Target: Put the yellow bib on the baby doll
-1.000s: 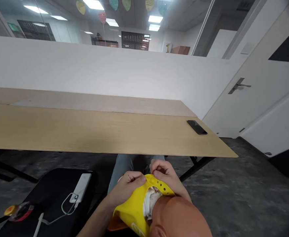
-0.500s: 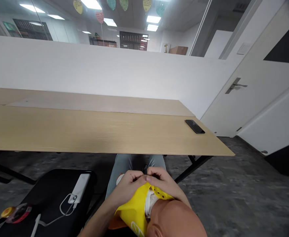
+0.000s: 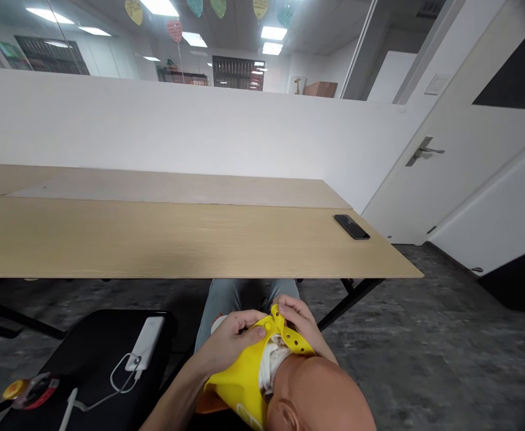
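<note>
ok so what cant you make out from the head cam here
Head view:
- yellow silicone bib: lower end cut off by the bottom edge
- bald tan doll head: front turned away, cut off by the bottom edge
- left hand and right hand: fingers hide the strap's fastening
- white cloth: mostly hidden by bib and head

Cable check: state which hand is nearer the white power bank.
Left. The left hand is right of the white power bank; the right hand is farther right, beyond the left hand.
</note>
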`<action>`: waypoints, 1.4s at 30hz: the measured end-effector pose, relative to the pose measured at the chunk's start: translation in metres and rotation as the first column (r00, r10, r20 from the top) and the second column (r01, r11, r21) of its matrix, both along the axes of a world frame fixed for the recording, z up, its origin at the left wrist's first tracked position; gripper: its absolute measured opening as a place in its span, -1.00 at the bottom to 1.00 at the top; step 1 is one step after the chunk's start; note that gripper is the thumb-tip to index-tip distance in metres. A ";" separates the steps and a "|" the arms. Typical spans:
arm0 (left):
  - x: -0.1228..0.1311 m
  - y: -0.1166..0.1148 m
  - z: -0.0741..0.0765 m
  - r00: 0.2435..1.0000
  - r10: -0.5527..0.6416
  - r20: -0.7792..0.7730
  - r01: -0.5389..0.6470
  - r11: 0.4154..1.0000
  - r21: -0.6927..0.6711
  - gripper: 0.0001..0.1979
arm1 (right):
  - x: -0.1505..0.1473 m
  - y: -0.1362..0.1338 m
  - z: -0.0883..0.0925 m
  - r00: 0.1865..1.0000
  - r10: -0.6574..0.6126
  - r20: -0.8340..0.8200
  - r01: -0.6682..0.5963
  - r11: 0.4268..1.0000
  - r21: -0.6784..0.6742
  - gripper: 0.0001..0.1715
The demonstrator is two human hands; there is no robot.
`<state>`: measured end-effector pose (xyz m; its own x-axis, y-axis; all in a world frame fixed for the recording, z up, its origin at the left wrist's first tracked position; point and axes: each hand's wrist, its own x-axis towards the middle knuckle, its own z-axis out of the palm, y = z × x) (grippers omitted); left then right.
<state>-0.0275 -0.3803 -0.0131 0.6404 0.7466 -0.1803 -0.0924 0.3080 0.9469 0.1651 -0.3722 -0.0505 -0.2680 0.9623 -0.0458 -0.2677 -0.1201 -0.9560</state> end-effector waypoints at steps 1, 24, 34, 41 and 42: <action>-0.001 0.000 -0.001 1.000 -0.008 0.014 0.008 1.000 0.002 -0.67 | 0.001 0.001 -0.001 1.000 0.002 -0.004 -0.002 1.000 0.002 -0.51; -0.020 0.001 -0.008 0.998 0.068 0.008 -0.067 0.993 -0.093 -0.61 | -0.002 0.002 0.002 0.941 -0.121 -0.315 0.064 0.981 -0.184 -0.63; -0.065 0.005 0.011 0.918 -0.370 -0.144 0.395 0.819 0.417 -0.07 | 0.002 0.005 0.008 0.955 -0.174 -0.238 0.133 0.975 -0.180 -0.52; -0.045 -0.003 0.007 0.838 -0.115 -0.534 0.438 0.725 0.532 0.01 | 0.001 0.009 0.004 0.907 -0.338 -0.251 0.303 0.938 -0.169 -0.51; -0.042 -0.003 0.004 0.829 -0.089 -0.553 0.435 0.724 0.535 -0.01 | 0.003 0.009 0.003 0.914 -0.345 -0.214 0.314 0.935 -0.165 -0.52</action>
<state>-0.0697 -0.3833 -0.0088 0.7919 0.6066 -0.0696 0.3910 -0.4164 0.8208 0.1683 -0.3631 -0.0473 0.0454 0.9883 -0.1456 -0.5285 -0.1000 -0.8431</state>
